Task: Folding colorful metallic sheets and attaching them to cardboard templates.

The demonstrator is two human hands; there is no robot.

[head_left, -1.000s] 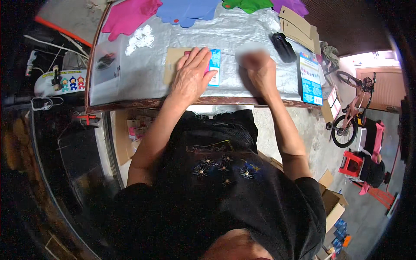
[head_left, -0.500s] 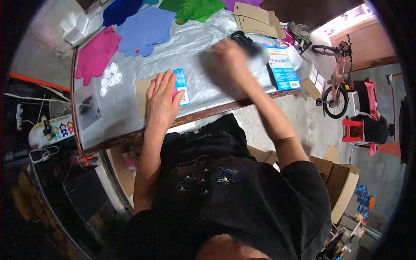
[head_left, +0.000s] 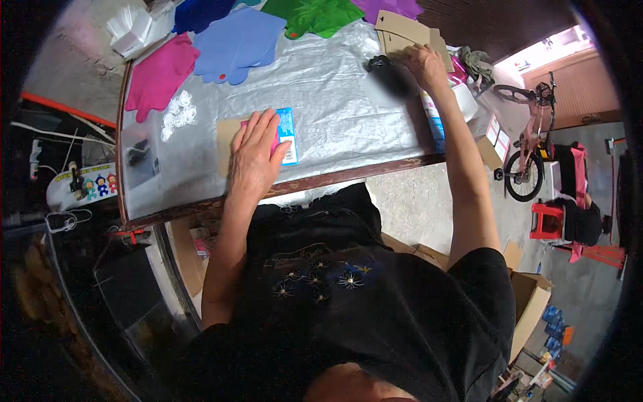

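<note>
My left hand (head_left: 253,151) lies flat with fingers stretched over a brown card (head_left: 226,142) and a blue printed card (head_left: 287,126) near the table's front edge. A strip of pink shows between its fingers and the blue card. At the far right of the table, my right hand (head_left: 429,67) has its bent fingers closed on the edge of a brown cardboard sheet (head_left: 400,28). Beside that hand sits a dark item (head_left: 394,84), too blurred to name. My right forearm partly covers a blue printed pack (head_left: 435,124).
Pink (head_left: 161,74), light blue (head_left: 239,43), green (head_left: 313,15) and purple (head_left: 388,9) cut-out pieces line the far side. White string bundles (head_left: 179,117) and a clear bag (head_left: 139,157) lie at left. A bicycle (head_left: 526,134) and a person in dark clothes (head_left: 584,218) are off right.
My right hand has moved from the middle of the table right and away, to the cardboard sheets. My left hand stays on the cards. The view has shifted slightly.
</note>
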